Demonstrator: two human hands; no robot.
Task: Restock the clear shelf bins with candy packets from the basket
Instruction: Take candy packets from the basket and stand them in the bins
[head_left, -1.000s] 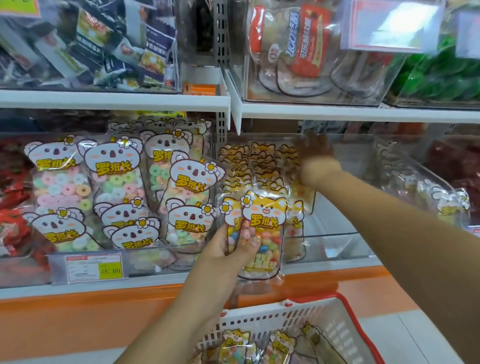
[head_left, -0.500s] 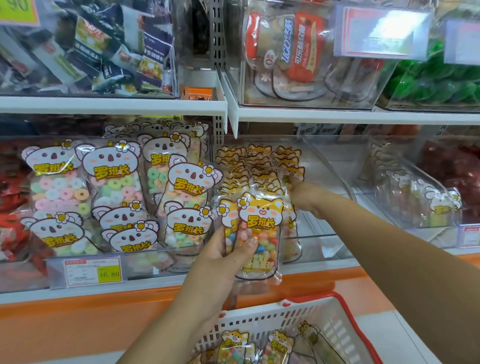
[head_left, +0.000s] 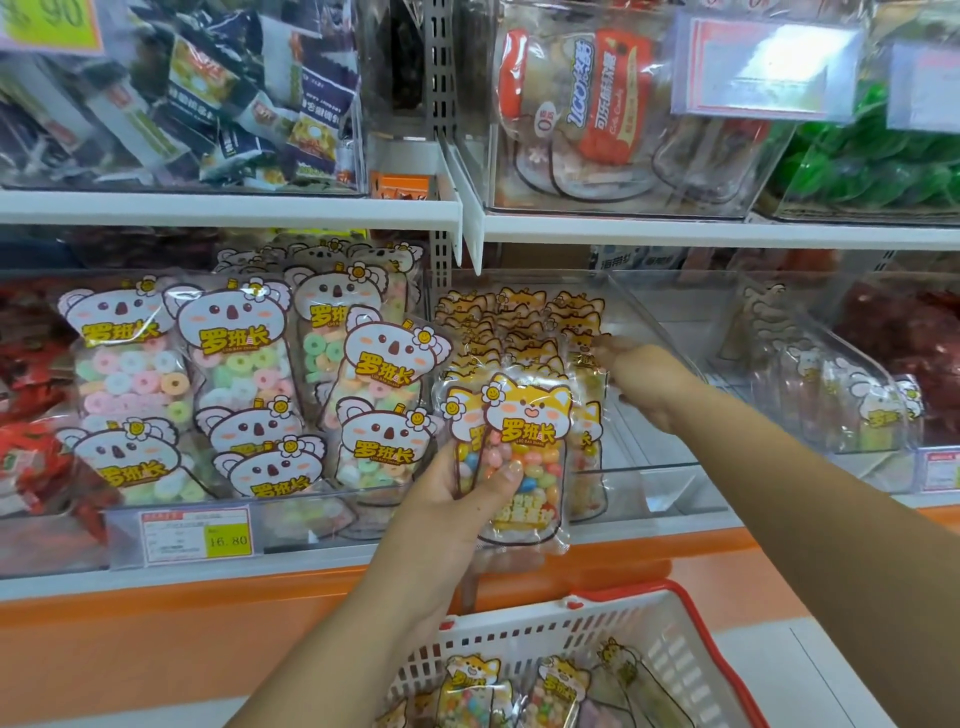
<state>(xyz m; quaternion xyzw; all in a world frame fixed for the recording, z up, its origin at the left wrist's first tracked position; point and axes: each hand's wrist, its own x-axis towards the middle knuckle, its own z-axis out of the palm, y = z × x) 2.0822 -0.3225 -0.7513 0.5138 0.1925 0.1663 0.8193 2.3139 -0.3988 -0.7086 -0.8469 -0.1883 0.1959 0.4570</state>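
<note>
My left hand (head_left: 447, 514) grips a small stack of orange fox candy packets (head_left: 524, 441), filled with coloured beans, and holds it upright at the front of the clear shelf bin (head_left: 657, 332). A row of the same fox packets (head_left: 519, 322) stands inside that bin on its left side. My right hand (head_left: 644, 382) reaches into the bin, its fingers against the right side of that row, holding nothing. Below, the white basket with a red rim (head_left: 680, 590) holds more fox packets (head_left: 470, 691).
The clear bin to the left is packed with koala ring-candy packets (head_left: 234, 353), with a price tag (head_left: 197, 535) on its front. Another clear bin (head_left: 831, 395) at right holds a few packets. A white shelf (head_left: 228, 208) with more bins runs overhead.
My right hand has drawn back from deep in the bin to the right side of the packet row, nearer the front. My left hand keeps the fox packets in about the same spot.
</note>
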